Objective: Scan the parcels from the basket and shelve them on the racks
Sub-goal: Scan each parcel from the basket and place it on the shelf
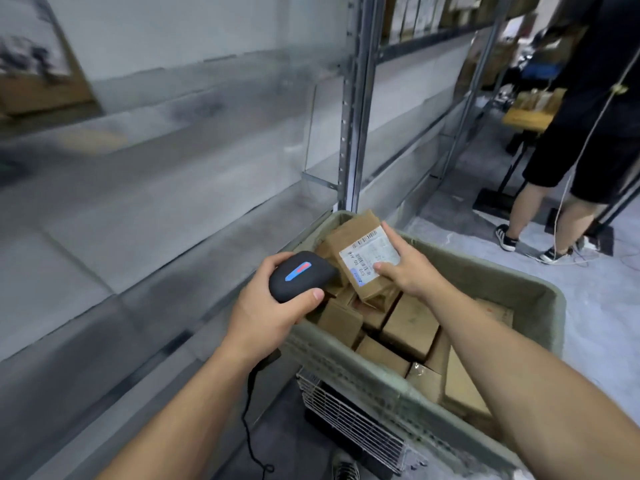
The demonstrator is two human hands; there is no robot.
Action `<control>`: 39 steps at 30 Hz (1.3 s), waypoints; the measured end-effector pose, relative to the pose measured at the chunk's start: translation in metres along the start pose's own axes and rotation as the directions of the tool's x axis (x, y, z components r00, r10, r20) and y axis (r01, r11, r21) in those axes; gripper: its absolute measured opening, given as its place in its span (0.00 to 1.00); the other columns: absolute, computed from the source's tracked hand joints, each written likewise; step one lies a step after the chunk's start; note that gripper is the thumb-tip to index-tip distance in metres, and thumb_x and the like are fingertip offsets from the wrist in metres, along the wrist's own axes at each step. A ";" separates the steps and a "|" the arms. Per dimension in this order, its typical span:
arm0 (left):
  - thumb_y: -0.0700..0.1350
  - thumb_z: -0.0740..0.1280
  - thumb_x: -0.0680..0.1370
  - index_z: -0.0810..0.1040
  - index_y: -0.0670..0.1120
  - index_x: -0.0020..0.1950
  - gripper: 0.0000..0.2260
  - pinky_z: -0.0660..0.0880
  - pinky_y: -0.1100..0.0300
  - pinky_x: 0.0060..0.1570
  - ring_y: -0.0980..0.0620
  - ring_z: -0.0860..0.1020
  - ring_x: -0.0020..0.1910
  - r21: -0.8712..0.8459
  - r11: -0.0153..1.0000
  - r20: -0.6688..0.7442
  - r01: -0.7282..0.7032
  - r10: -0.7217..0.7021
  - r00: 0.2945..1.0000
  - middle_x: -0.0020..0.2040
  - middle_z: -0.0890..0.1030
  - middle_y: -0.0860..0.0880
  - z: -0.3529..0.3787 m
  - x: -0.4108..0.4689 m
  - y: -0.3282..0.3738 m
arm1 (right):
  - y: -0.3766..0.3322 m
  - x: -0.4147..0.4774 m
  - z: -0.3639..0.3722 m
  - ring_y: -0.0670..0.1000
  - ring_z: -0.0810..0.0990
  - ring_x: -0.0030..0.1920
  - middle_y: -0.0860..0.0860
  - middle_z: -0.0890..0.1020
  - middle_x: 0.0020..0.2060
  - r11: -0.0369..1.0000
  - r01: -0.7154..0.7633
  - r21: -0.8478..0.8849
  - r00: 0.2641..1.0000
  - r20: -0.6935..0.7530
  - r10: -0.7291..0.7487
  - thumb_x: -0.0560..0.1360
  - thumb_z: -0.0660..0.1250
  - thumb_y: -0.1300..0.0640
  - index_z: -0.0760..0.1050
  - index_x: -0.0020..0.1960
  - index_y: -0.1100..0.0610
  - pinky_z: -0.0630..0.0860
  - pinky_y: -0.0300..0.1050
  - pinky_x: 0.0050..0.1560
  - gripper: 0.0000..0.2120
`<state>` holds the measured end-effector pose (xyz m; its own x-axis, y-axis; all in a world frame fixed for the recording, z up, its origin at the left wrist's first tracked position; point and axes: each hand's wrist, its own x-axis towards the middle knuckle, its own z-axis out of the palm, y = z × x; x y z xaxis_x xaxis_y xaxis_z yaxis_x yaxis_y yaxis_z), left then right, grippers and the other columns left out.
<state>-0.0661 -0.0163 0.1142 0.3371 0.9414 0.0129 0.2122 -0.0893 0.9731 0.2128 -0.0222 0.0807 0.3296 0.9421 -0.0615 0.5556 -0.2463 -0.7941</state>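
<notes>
My left hand grips a black handheld scanner with a lit blue-and-red strip, its nose pointed at a brown cardboard parcel. My right hand holds that parcel tilted above the basket, fingers over its white shipping label. Below them the grey-green basket holds several more brown parcels. The grey metal rack shelves run along the left, blurred.
A steel rack upright stands just beyond the basket. A person in black shorts stands at the right on the pale floor, near stands and cables. A wire cage sits under the basket. Boxes fill the upper right shelves.
</notes>
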 end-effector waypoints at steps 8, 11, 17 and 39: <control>0.62 0.77 0.61 0.74 0.66 0.62 0.30 0.82 0.54 0.50 0.59 0.83 0.45 0.130 0.986 -0.040 -0.109 0.115 0.993 0.51 0.83 0.62 -0.045 -0.047 0.019 | -0.111 -0.011 -0.008 0.55 0.72 0.68 0.52 0.72 0.72 0.916 0.231 -0.326 0.971 0.139 -0.196 0.79 0.70 0.57 0.49 0.81 0.37 0.66 0.43 0.61 0.41; 0.58 0.76 0.64 0.72 0.65 0.61 0.28 0.75 0.72 0.45 0.66 0.80 0.50 0.173 0.973 -0.057 -0.150 0.161 0.985 0.52 0.82 0.63 -0.060 -0.060 0.032 | -0.139 -0.013 -0.010 0.55 0.72 0.69 0.51 0.72 0.72 0.876 0.297 -0.380 0.954 0.165 -0.252 0.79 0.69 0.58 0.49 0.81 0.38 0.67 0.45 0.64 0.41; 0.54 0.80 0.67 0.72 0.62 0.63 0.28 0.72 0.75 0.42 0.68 0.79 0.50 0.194 0.963 -0.101 -0.186 0.209 0.973 0.53 0.81 0.63 -0.080 -0.077 0.043 | -0.171 -0.016 -0.010 0.47 0.71 0.58 0.49 0.74 0.65 0.866 0.316 -0.388 0.948 0.170 -0.269 0.80 0.69 0.60 0.49 0.81 0.39 0.73 0.45 0.56 0.41; 0.60 0.77 0.61 0.75 0.62 0.62 0.30 0.77 0.60 0.41 0.55 0.82 0.39 -0.014 0.971 -0.233 -0.238 0.229 0.945 0.51 0.84 0.56 -0.106 -0.076 0.061 | -0.183 -0.025 -0.003 0.51 0.81 0.60 0.49 0.77 0.65 0.940 0.336 0.053 0.941 0.015 -0.337 0.79 0.69 0.61 0.52 0.80 0.37 0.82 0.56 0.58 0.41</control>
<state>-0.1759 -0.0593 0.1966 0.1530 0.9452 0.2885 0.1132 -0.3068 0.9450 0.1048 -0.0017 0.2297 0.1119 0.9732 0.2010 0.5925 0.0971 -0.7997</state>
